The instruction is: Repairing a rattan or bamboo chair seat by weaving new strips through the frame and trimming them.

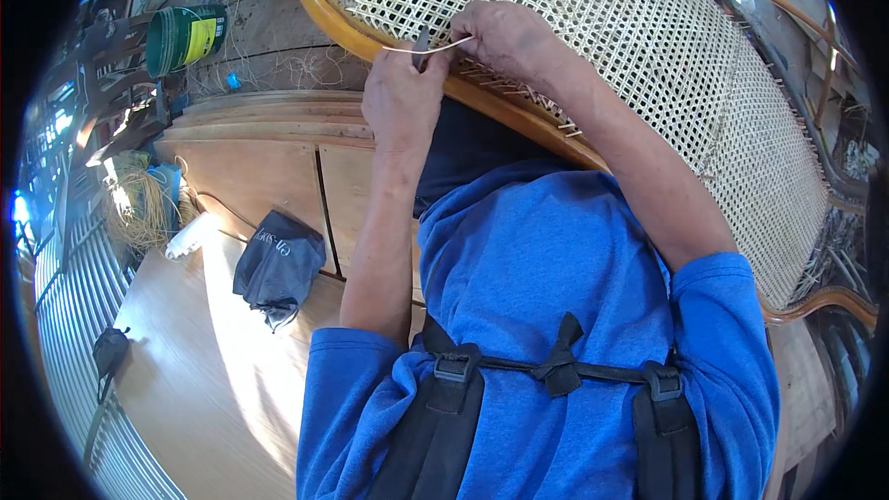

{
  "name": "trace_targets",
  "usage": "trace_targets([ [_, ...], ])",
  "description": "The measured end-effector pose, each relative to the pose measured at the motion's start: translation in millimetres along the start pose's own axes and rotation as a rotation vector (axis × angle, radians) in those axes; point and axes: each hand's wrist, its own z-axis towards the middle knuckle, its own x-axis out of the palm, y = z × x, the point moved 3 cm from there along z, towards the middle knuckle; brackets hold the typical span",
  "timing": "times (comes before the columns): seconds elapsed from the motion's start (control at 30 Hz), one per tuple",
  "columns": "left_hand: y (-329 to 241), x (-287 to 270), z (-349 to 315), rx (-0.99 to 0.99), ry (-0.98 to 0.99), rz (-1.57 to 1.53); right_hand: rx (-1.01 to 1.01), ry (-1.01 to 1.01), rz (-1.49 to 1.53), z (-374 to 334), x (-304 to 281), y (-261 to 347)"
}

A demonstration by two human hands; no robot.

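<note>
A wooden-framed cane panel (630, 28), woven in an open lattice, lies in front of me and to the right. My left hand (404, 97) is closed at the near edge of its curved wooden frame (519, 111). From between its thumb and fingers sticks a dark, narrow, pointed metal tool (421, 42), whose lower part is hidden. A thin pale cane strand (446, 46) crosses over this tool, from my left fingers to my right. Over the weave just inside the frame, my right hand (509, 37) is closed, its fingertips pinching at the strand.
A green bucket (185, 39) lies on its side at the far left, near cane scraps on dark boards. Closer are stacked wooden planks (278, 120), a bundle of cane strands (137, 204) and a black cloth bag (280, 264). Bent wooden furniture parts (787, 5) stand at the far right.
</note>
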Motion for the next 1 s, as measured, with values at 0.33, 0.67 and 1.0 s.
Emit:
trace_targets([
  [0.33, 13, -5, -3, -0.032, -0.020, -0.207, 0.355, -0.123, 0.426, -61, -81, -45],
  [0.67, 13, -2, 0, -0.016, -0.028, -0.247, 0.135, -0.062, 0.676, -66, -97, -51],
  [1.0, 2, -52, -10, 0.121, 0.116, -0.262, 0.040, 0.006, 0.712, -30, -105, -38],
])
